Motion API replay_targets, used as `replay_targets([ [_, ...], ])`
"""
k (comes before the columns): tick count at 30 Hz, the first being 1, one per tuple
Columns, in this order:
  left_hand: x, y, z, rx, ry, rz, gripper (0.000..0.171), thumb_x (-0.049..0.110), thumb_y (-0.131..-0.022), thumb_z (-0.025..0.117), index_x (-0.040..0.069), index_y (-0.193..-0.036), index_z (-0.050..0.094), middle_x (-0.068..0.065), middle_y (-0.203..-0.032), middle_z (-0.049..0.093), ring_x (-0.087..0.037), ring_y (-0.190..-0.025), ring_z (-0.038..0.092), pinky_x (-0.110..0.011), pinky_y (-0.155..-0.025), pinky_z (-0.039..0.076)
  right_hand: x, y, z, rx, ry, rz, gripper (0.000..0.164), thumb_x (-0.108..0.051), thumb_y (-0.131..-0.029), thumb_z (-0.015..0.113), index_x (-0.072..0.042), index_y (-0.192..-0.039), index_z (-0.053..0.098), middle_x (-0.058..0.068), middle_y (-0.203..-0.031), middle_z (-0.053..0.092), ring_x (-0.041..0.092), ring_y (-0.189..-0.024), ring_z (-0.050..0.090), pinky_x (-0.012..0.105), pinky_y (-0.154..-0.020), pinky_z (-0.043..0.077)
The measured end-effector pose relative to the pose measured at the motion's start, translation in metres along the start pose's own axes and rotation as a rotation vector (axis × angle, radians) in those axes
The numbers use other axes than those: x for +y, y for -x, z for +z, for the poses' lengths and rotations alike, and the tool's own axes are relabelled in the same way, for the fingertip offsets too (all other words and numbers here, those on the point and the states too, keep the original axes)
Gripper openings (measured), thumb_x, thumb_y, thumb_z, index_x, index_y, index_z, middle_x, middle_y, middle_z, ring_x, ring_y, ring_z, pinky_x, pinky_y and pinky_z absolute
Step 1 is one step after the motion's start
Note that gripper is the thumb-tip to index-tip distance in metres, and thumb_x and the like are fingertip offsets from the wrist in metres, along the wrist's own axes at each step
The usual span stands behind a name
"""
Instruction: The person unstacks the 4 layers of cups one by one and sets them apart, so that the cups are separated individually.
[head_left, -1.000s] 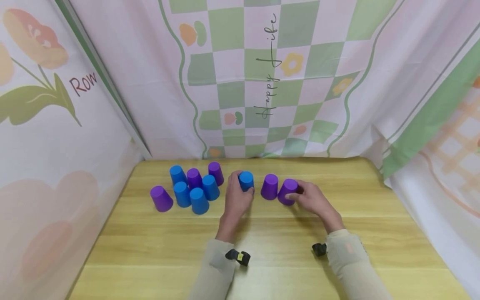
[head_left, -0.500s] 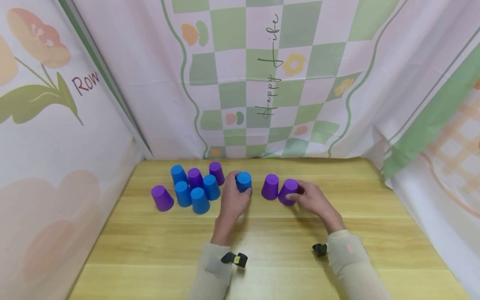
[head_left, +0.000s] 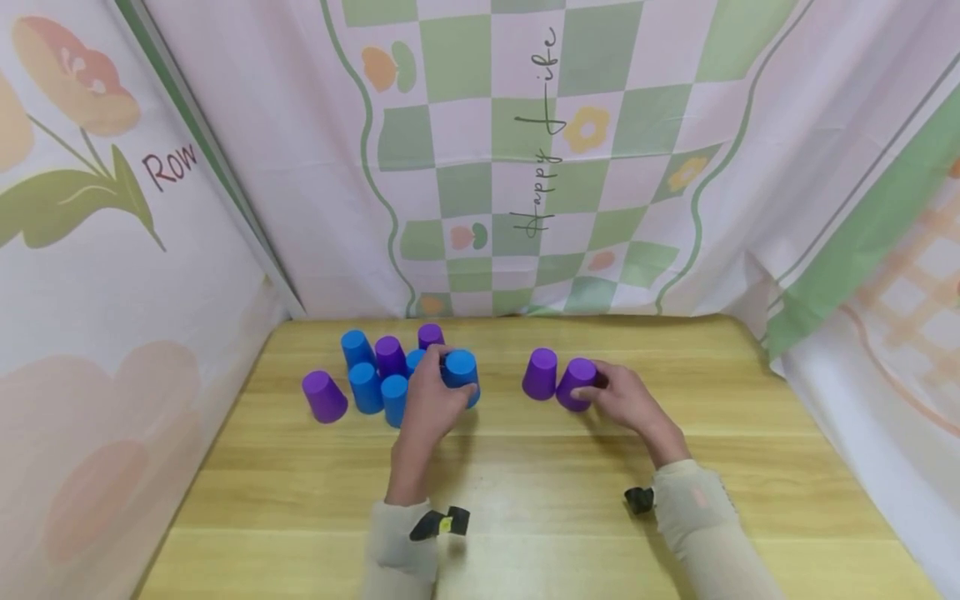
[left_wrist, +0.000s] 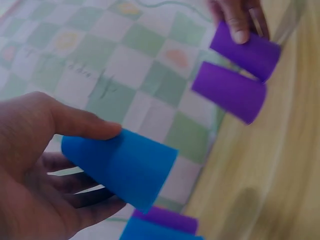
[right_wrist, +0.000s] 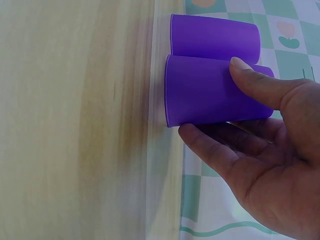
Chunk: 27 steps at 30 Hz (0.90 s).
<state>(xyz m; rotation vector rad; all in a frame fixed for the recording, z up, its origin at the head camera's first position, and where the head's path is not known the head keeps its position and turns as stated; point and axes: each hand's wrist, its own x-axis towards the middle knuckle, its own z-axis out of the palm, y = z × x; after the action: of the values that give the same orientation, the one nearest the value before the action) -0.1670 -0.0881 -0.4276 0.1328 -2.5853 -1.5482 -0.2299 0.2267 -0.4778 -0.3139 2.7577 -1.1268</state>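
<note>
My left hand (head_left: 433,404) holds an upside-down blue cup (head_left: 461,372) at the right side of a group of cups. In the left wrist view, its thumb lies along one side of the blue cup (left_wrist: 122,167) and the fingers along the other. My right hand (head_left: 628,404) grips an upside-down purple cup (head_left: 575,385) on the right part of the table. A second purple cup (head_left: 540,375) stands close on its left. The right wrist view has thumb and fingers on opposite sides of the gripped purple cup (right_wrist: 205,92).
Several blue and purple cups stand upside down at the back left, among them a blue cup (head_left: 365,389) and a purple cup (head_left: 324,397) at the far left. My left hand partly covers a few. A printed curtain (head_left: 517,192) borders the wooden table's (head_left: 540,517) back edge.
My left hand has carried the blue cup leftward, away from the two purple cups and up to the group. The right hand has stayed in place on its purple cup.
</note>
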Motion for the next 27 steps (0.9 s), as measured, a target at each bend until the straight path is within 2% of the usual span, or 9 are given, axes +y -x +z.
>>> replay_targets([
  [8, -0.009, 0.008, -0.037, -0.027, -0.055, -0.040, 0.060, 0.010, -0.088, 0.081, 0.008, -0.140, 0.051, -0.015, -0.146, 0.060, -0.039, -0.140, 0.054, -0.065, -0.116, 0.043, 0.000, 0.000, 0.001, -0.004, -0.010, 0.004, 0.050, -0.028, -0.099, 0.073, 0.000, -0.139, 0.063, 0.024, -0.127, 0.071, 0.041, -0.118, 0.067, 0.060, -0.104, 0.053],
  [15, -0.019, 0.014, -0.072, -0.047, -0.071, -0.060, 0.057, 0.012, -0.088, 0.080, 0.007, -0.136, 0.051, -0.021, -0.145, 0.059, -0.045, -0.138, 0.052, -0.070, -0.112, 0.044, 0.001, -0.001, 0.001, -0.005, -0.008, 0.000, 0.049, -0.029, -0.098, 0.074, -0.001, -0.137, 0.065, 0.023, -0.126, 0.072, 0.039, -0.115, 0.068, 0.058, -0.101, 0.055],
  [22, -0.034, 0.019, -0.103, -0.104, -0.088, -0.083, 0.054, 0.017, -0.090, 0.081, 0.009, -0.134, 0.051, -0.019, -0.137, 0.060, -0.041, -0.126, 0.057, -0.062, -0.107, 0.051, 0.001, -0.001, 0.001, 0.001, 0.001, -0.008, 0.050, -0.029, -0.099, 0.074, 0.000, -0.139, 0.064, 0.023, -0.126, 0.072, 0.039, -0.115, 0.068, 0.058, -0.100, 0.055],
  [27, -0.045, 0.022, -0.124, -0.146, -0.088, -0.100, 0.054, 0.016, -0.090, 0.080, 0.007, -0.136, 0.051, -0.020, -0.144, 0.056, -0.045, -0.135, 0.053, -0.068, -0.110, 0.048, 0.001, -0.002, 0.001, -0.001, 0.001, -0.011, 0.051, -0.029, -0.099, 0.074, 0.000, -0.139, 0.063, 0.024, -0.126, 0.071, 0.039, -0.115, 0.068, 0.058, -0.100, 0.055],
])
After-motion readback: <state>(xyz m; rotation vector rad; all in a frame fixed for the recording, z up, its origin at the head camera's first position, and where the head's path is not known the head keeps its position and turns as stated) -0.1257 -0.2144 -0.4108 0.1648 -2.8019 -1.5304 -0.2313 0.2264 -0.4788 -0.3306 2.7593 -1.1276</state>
